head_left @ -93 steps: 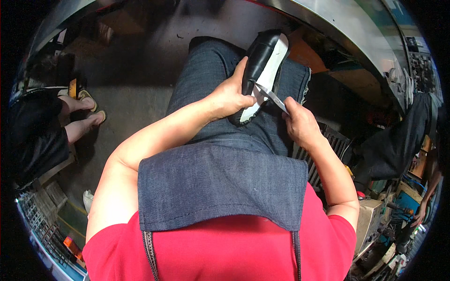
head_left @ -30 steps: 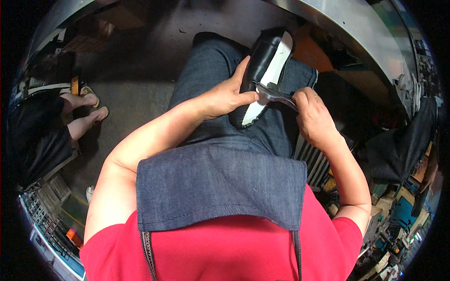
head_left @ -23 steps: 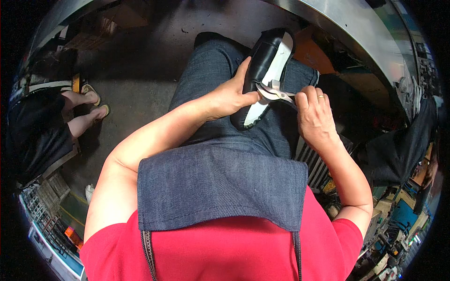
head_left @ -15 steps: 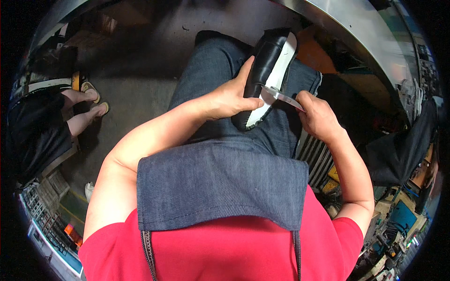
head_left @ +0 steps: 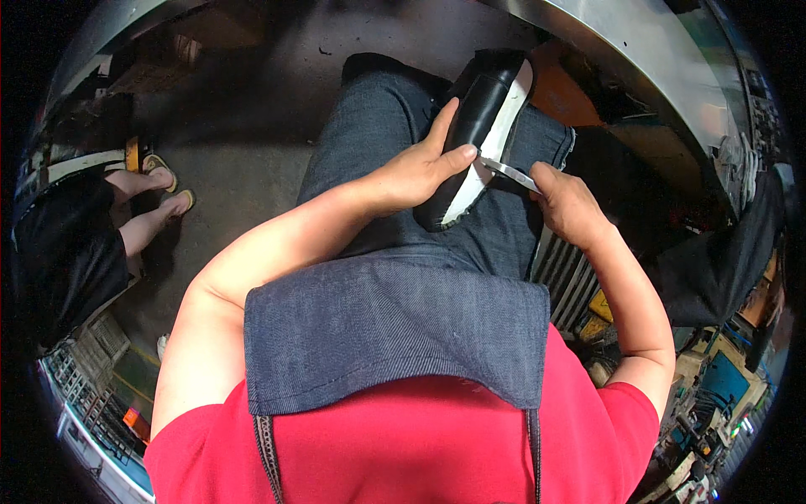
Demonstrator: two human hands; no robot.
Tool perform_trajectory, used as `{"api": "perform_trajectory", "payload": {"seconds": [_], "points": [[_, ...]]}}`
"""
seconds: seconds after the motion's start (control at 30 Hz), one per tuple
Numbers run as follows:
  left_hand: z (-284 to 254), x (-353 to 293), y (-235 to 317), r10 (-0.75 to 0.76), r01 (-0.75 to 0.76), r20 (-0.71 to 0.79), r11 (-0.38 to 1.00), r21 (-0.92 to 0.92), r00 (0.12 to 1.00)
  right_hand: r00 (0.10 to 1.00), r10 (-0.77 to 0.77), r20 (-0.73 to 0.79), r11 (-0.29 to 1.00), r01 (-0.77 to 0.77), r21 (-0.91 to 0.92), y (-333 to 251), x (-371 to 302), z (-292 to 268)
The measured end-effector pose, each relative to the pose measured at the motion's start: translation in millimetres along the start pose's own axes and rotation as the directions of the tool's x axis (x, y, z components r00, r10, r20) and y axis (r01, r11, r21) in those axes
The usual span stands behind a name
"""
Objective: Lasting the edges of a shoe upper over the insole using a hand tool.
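Observation:
A black leather shoe (head_left: 481, 107) lies tilted on its side across my denim-covered lap, its long white underside (head_left: 508, 112) turned to the right. My left hand (head_left: 420, 170) grips the shoe from the left, with the thumb pressed near the border of black leather and white underside. In my closed right hand (head_left: 569, 204) is a slim silver metal tool (head_left: 510, 174). Its tip reaches the edge of the white underside beside my left thumb. The part of the tool inside my fist is hidden, and its exact kind is hard to make out.
A shiny metal surface (head_left: 617, 50) curves past at the upper right. Another person's legs (head_left: 143, 227) and sandals are at the left. Dark cloth (head_left: 722, 269) hangs at the right, above cluttered tools and parts (head_left: 705, 403). A slatted grey object (head_left: 558, 281) stands beside my right thigh.
My left thumb has moved up along the shoe to a spot beside the tool's tip. The tool has turned slightly and its tip has shifted a little to the right.

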State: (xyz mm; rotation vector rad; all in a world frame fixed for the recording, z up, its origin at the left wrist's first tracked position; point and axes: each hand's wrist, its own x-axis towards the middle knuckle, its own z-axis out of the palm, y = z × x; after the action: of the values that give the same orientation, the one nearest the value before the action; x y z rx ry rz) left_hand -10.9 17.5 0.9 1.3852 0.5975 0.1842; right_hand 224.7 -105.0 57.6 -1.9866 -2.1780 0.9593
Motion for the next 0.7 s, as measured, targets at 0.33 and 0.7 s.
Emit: {"api": "perform_trajectory", "payload": {"seconds": [0.33, 0.7], "points": [[15.7, 5.1, -1.3, 0.003, -0.015, -0.149, 0.997, -0.077, 0.989, 0.974, 0.108, -0.200, 0.961, -0.051, 0.270, -23.4, -41.8, 15.8], [8.7, -1.5, 2.1, 0.075, -0.078, -0.038, 0.992, -0.099, 0.996, 0.942, 0.218, -0.257, 0.953, -0.148, 0.265, -44.9, -10.0, 34.2]]}}
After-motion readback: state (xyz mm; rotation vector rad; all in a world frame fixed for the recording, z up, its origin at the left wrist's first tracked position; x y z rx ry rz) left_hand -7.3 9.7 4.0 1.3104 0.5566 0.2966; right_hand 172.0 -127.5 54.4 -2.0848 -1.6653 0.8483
